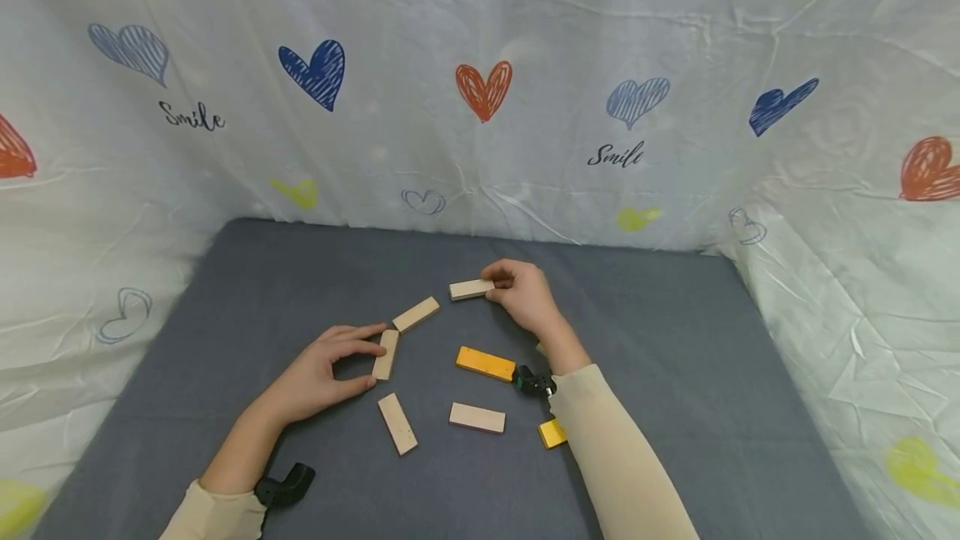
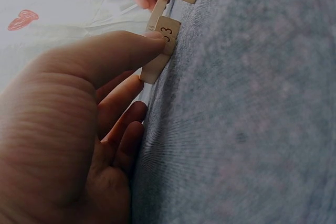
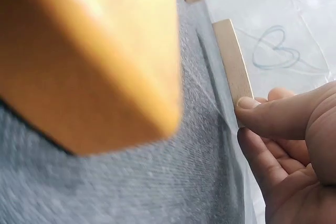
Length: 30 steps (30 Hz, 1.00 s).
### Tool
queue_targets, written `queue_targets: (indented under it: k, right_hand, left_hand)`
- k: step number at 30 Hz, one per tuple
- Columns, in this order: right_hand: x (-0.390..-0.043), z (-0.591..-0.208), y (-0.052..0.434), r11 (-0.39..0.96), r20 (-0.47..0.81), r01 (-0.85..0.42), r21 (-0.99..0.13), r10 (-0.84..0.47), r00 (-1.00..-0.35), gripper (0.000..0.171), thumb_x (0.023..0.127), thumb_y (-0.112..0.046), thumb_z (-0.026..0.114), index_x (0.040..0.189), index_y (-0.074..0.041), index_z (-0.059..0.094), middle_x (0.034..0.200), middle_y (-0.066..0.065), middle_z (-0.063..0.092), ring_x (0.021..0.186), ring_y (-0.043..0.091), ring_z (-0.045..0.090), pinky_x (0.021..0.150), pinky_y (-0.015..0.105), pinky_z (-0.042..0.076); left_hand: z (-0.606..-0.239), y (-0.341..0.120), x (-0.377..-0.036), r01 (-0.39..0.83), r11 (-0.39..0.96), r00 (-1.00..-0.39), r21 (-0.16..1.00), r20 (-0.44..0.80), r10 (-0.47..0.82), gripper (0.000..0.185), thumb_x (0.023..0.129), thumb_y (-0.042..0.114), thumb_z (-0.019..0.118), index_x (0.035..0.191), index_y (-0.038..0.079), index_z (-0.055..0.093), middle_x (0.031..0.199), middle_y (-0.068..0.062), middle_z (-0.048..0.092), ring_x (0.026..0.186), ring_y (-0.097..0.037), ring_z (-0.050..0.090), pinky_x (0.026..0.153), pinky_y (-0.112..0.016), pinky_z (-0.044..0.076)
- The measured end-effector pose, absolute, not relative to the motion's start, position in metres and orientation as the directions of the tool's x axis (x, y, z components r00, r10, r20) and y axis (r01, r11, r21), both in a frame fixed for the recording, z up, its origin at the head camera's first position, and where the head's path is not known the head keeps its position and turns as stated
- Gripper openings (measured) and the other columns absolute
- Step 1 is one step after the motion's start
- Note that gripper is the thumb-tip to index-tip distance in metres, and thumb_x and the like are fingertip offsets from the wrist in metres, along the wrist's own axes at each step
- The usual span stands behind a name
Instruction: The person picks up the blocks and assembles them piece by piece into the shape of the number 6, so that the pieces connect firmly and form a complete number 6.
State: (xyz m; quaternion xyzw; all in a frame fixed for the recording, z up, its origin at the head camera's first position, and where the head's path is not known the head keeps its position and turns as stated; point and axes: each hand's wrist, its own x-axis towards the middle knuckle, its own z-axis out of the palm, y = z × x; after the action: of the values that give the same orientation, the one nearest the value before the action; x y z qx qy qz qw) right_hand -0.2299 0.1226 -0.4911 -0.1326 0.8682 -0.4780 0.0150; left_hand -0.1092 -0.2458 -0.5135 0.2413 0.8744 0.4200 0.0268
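Note:
My left hand grips a plain wooden block by its ends, thumb at the near end and fingers at the far end. Dark printed digits show on that block's end in the left wrist view. Farther back, my right hand pinches the right end of another plain block between thumb and fingers. Between these two lies a slanted plain block, its lower end close to the block in my left hand. Together the three trace a curve on the grey cloth.
A plain block lies near the left hand, another at front centre. An orange block sits mid-table by the right wrist's black camera. A yellow block is partly under the right sleeve. Behind hangs a white curtain with hearts.

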Motion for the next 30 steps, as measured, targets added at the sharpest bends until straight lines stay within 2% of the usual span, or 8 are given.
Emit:
queue_targets:
  k: [11, 30]
  right_hand:
    - [-0.226, -0.495, 0.112, 0.511, 0.107, -0.238, -0.826, -0.273, -0.956, 0.027, 0.095, 0.004, 0.083, 0.119, -0.007, 0.082, 0.117, 0.007, 0.079, 0.105, 0.024, 0.076, 0.09, 0.039, 0.063]
    - [-0.225, -0.494, 0.108, 0.528, 0.104, -0.25, -0.812, -0.291, -0.951, 0.028, 0.093, 0.003, 0.084, 0.119, -0.009, 0.082, 0.116, 0.006, 0.079, 0.104, 0.023, 0.076, 0.088, 0.038, 0.063]
  left_hand:
    - [-0.513, -0.245, -0.107, 0.4, 0.533, -0.884, 0.746, 0.16, 0.44, 0.042, 0.094, 0.024, 0.091, 0.134, 0.027, 0.078, 0.163, 0.003, 0.056, 0.144, -0.024, 0.05, 0.113, -0.052, 0.043]
    - [-0.513, -0.245, -0.108, 0.388, 0.538, -0.889, 0.748, 0.15, 0.433, 0.042, 0.094, 0.025, 0.091, 0.133, 0.028, 0.078, 0.163, 0.005, 0.055, 0.144, -0.023, 0.049, 0.114, -0.048, 0.043]
